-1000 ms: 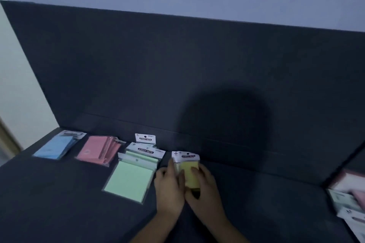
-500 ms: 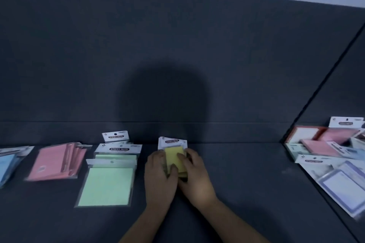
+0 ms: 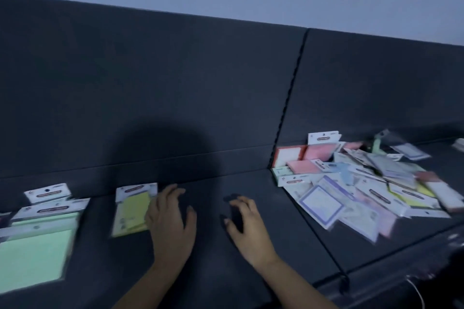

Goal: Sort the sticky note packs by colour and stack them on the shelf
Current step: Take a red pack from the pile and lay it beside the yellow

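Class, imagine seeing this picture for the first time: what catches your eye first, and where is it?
The jumbled heap of packs at the right stands out most. At centre the left hand and right hand are empty, a yellow pack just left of them. A big green pack fills the lower-left corner.

I see the green packs (image 3: pixel 37 246) at lower left motion-smeared and cut by the frame's edge. In the mixed pile (image 3: pixel 364 183) at right, label print is unreadable; a far pack (image 3: pixel 460 144) is clipped at the right edge.
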A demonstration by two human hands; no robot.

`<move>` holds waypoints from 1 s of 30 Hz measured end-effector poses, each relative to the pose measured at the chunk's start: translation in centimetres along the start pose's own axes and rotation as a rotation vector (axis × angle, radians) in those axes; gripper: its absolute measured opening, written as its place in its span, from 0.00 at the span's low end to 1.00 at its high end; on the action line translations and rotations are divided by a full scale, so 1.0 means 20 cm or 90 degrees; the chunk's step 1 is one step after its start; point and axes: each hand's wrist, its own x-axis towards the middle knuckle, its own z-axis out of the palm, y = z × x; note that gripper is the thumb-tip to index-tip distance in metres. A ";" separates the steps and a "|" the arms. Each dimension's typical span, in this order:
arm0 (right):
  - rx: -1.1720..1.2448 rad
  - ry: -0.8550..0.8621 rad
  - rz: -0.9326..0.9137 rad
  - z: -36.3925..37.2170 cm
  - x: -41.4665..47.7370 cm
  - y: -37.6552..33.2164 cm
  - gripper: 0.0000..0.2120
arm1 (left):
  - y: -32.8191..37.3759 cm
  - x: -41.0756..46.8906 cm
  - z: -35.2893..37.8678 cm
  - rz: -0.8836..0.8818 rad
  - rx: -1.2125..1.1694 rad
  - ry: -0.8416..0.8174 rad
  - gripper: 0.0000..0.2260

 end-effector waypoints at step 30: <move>-0.010 0.240 0.251 -1.57 -0.58 1.14 0.10 | 1.43 -0.48 1.17 0.070 -0.014 -0.288 0.15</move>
